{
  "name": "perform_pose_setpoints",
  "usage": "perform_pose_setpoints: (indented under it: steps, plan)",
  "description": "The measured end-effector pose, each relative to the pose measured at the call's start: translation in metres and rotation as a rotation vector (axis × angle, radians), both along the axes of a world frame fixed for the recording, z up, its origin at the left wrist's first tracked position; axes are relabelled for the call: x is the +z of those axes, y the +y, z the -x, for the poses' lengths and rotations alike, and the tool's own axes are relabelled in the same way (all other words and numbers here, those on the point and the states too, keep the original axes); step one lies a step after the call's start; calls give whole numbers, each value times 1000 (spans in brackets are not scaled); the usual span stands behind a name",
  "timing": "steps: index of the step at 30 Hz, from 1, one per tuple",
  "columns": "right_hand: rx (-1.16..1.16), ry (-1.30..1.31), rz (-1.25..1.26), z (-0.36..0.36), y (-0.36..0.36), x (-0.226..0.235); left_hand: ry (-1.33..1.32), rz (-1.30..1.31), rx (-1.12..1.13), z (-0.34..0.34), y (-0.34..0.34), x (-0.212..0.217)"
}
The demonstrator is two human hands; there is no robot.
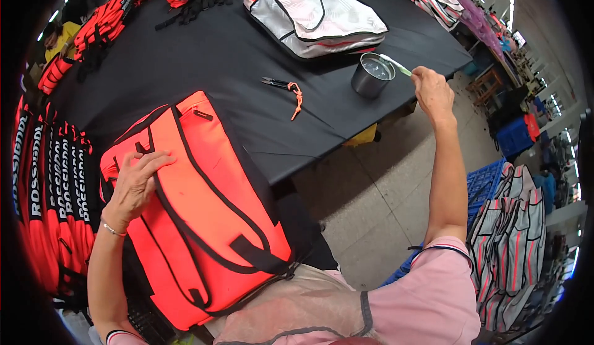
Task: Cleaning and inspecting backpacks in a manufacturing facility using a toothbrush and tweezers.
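Note:
A bright red-orange backpack (235, 166) with black trim leans against my body at the edge of the black-covered table. My left hand (137, 183) lies over its shoulder strap, fingers curled around the strap's upper part. Off to the right, my right hand (435, 94) grips a toothbrush (399, 67) by the end of its pale handle. The brush's head reaches the rim of a metal cup (368, 85) that holds clear liquid. Small black thread snips (276, 83) with an orange cord lie on the table between the backpack and the cup.
A white and grey bag (315, 17) lies on the black table (204, 48) behind the cup. Stacks of red bags (55, 190) stand at the left. Several grey bags (507, 240) sit by a blue crate (482, 184) on the right, past the table's edge.

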State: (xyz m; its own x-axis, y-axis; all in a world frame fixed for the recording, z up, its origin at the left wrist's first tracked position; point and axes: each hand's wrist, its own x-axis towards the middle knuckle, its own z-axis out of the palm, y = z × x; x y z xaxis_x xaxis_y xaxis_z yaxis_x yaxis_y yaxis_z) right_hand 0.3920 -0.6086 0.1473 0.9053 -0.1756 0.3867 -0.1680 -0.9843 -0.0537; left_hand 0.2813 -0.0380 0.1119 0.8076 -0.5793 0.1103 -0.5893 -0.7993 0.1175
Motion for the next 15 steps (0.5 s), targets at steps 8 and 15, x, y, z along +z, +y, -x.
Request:
perform_pose_setpoints:
  steps: [8, 15]
  plan:
    - [25, -193, -199, 17, -12, -53, 96, -394, -88, 51, 12, -19]
    - [25, -247, -246, 18, -8, -68, 162, -217, 148, 42, -11, -32]
